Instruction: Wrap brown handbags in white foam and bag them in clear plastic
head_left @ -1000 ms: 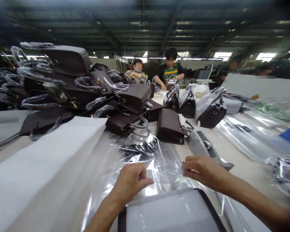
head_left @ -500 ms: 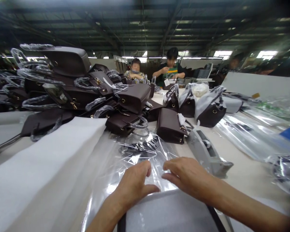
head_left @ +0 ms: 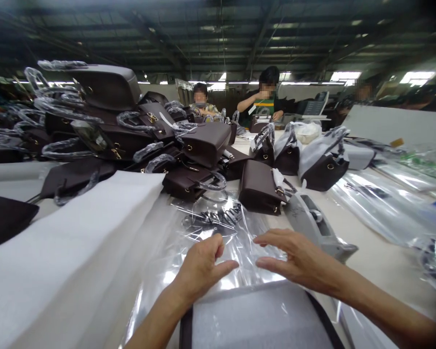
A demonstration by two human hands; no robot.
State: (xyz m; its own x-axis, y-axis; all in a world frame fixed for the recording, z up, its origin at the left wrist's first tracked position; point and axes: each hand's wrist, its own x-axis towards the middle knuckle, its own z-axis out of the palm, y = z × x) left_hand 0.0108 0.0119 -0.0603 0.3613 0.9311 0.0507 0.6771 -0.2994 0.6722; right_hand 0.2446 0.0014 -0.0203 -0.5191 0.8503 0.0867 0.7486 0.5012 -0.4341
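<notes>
My left hand [head_left: 203, 261] is over a clear plastic bag [head_left: 236, 237] printed with dark script lettering. Its thumb sticks out to the right, away from the bent fingers. Facing it from the right, my right hand [head_left: 294, 254] has thumb and fingers apart with nothing between them. Below both hands, at the bottom edge, lies a dark handbag [head_left: 261, 315] whose broad face is covered by a white translucent sheet, with dark edges showing at both sides. Its near end is out of view.
Dark brown handbags [head_left: 105, 89] with plastic-wrapped handles are heaped at the left. White sheets [head_left: 94, 208] lie in front of them. A grey tape dispenser [head_left: 312, 218] stands to the right, with more clear plastic bags [head_left: 370, 208] beyond. People [head_left: 265, 99] work across the table.
My right hand has shifted slightly right and its fingers have spread wider. The camera view has turned a little left, and a dark flat piece shows at the left edge.
</notes>
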